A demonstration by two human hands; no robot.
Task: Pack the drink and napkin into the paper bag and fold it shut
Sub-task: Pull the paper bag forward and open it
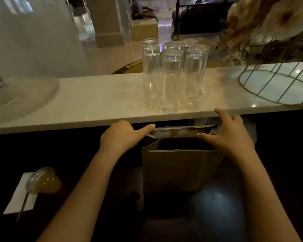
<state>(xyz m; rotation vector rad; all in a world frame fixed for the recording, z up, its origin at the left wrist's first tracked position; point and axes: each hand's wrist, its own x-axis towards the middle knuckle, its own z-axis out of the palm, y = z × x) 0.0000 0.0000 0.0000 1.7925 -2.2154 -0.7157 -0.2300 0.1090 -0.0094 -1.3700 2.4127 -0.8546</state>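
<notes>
Both hands at the mouth of the paper bag (179, 169) — spreading it open.

My left hand (120, 135) has its fingers curled over the bag's left rim, forefinger stretched along the top edge; my right hand (230, 135) is spread open, thumb on the near rim and fingers over the far right corner. The bag stands upright under the white counter (87, 103), mouth open. Well off to my left the drink (42, 180) — a lidded cup of yellow liquid — sits on the white napkin (18, 198), both outside the bag. Upturned glasses (173, 72) stand on the counter above.
</notes>
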